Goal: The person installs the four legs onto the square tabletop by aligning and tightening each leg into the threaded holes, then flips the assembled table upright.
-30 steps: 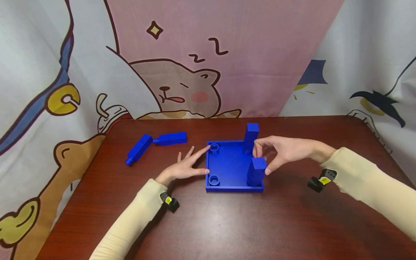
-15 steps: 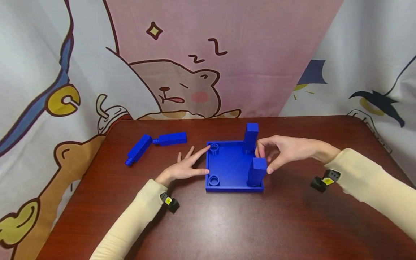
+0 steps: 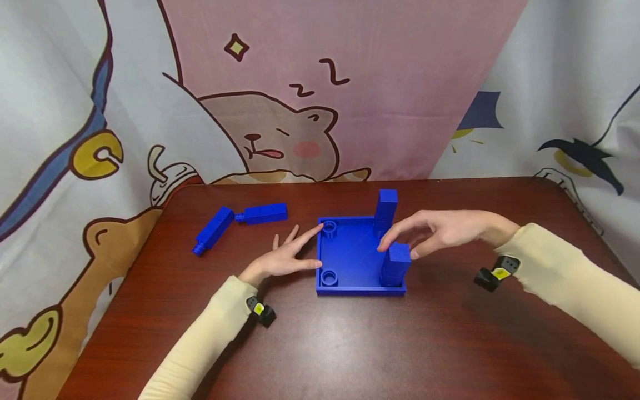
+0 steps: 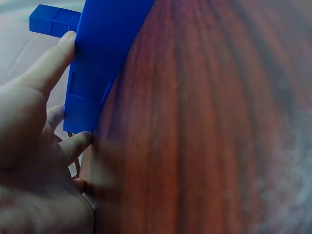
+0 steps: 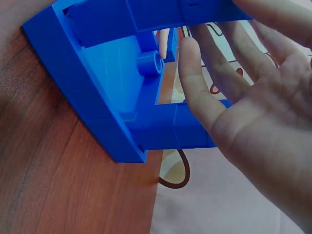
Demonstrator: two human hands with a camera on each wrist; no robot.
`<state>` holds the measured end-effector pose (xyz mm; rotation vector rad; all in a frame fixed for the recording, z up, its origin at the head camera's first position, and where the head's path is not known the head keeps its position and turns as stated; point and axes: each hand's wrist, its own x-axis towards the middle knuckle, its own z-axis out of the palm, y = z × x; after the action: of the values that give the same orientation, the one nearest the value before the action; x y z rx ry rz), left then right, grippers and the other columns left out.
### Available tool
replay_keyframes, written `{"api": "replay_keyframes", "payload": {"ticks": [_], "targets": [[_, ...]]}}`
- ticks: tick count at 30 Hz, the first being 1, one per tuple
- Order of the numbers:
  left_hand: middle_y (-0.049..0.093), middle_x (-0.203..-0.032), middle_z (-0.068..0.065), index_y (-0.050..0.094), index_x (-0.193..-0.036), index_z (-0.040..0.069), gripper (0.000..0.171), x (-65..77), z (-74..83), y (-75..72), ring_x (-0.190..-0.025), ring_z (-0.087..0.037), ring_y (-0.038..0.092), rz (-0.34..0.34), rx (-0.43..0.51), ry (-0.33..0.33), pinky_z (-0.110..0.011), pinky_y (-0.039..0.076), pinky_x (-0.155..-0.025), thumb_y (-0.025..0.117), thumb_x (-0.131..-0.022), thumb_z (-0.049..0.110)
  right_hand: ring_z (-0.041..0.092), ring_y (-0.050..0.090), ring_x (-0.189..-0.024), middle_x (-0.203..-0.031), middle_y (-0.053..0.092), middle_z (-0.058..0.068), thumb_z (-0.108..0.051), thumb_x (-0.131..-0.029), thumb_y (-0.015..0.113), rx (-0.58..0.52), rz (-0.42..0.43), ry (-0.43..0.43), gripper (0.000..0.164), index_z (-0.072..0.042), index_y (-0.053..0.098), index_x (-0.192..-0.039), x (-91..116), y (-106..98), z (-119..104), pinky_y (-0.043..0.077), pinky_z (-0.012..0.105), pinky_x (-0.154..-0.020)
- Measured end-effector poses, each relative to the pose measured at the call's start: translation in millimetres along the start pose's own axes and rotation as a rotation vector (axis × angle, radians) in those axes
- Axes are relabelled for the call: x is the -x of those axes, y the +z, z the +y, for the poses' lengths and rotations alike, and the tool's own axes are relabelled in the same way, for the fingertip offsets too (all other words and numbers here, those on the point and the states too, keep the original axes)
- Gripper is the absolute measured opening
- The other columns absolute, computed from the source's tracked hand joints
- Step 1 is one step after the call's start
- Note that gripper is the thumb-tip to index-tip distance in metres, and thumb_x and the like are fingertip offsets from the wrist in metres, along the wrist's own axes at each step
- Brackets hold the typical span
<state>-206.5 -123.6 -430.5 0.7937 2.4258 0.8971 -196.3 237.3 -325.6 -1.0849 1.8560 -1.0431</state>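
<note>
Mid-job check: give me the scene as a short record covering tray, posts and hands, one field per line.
Tray: blue, on the table
Near post: standing, near right corner
Far post: standing, far right corner
Left corner rings: no post in either
Loose posts: two, lying left of tray
Left hand: fingertips against tray's left side
Right hand: at near post's top; thumb contact unclear

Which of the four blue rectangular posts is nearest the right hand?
The near upright post in the blue square tray, beside the thumb of the right hand. The far upright post stands beyond; two posts lie flat.
</note>
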Motion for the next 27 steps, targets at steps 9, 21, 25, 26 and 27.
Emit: {"api": "replay_keyframes", "payload": {"ticks": [9, 21, 25, 26, 27], "targets": [[0.012, -0.159, 0.013, 0.008, -0.155, 0.038, 0.083, 0.7, 0.6, 0.2, -0.144, -0.031, -0.011, 0.002, -0.002, 0.006, -0.064, -0.017, -0.102, 0.059, -0.092, 0.053, 0.029, 0.059, -0.1, -0.106, 0.059, 0.011, -0.011, -0.081, 0.078, 0.049, 0.154, 0.013, 0.032, -0.008, 0.055, -0.103, -5.3, 8.2, 1.1, 0.051, 0.04, -0.086], [0.012, -0.159, 0.013, 0.007, -0.155, 0.039, 0.083, -0.1, -0.7, 0.9, -0.145, -0.03, -0.012, 0.006, 0.001, -0.002, -0.064, -0.018, -0.102, 0.059, -0.092, 0.052, 0.027, 0.06, -0.091, -0.099, 0.061, 0.009, -0.017, -0.076, 0.084, 0.091, 0.227, 0.048, 0.037, -0.008, 0.055, -0.098, -4.2, 11.7, 1.7, 0.053, 0.038, -0.077], [0.011, -0.159, 0.013, 0.007, -0.155, 0.039, 0.083, 0.4, 0.0, 0.3, -0.144, -0.03, -0.012, 0.001, -0.003, -0.005, -0.064, -0.018, -0.102, 0.059, -0.092, 0.052, 0.029, 0.057, -0.106, -0.117, 0.057, 0.01, -0.016, -0.08, 0.08, 0.065, 0.152, 0.051, 0.046, -0.008, 0.054, -0.117, -0.3, 7.9, 1.1, 0.052, 0.038, -0.084], [0.012, -0.159, 0.013, 0.008, -0.155, 0.038, 0.083, 0.6, 0.2, 0.2, -0.144, -0.03, -0.012, 0.002, -0.003, -0.004, -0.064, -0.018, -0.102, 0.059, -0.092, 0.052, 0.03, 0.055, -0.111, -0.122, 0.056, 0.009, -0.015, -0.082, 0.078, 0.05, 0.128, 0.051, 0.049, -0.009, 0.053, -0.124, 0.9, 6.3, 0.6, 0.051, 0.039, -0.087], [0.012, -0.159, 0.013, 0.008, -0.155, 0.038, 0.083, 0.8, 0.5, 0.0, -0.144, -0.03, -0.012, 0.002, -0.003, -0.004, -0.064, -0.018, -0.102, 0.059, -0.091, 0.052, 0.03, 0.052, -0.117, -0.128, 0.053, 0.009, -0.013, -0.085, 0.075, 0.033, 0.101, 0.047, 0.051, -0.01, 0.051, -0.13, 2.2, 4.5, 0.3, 0.049, 0.04, -0.09]]}}
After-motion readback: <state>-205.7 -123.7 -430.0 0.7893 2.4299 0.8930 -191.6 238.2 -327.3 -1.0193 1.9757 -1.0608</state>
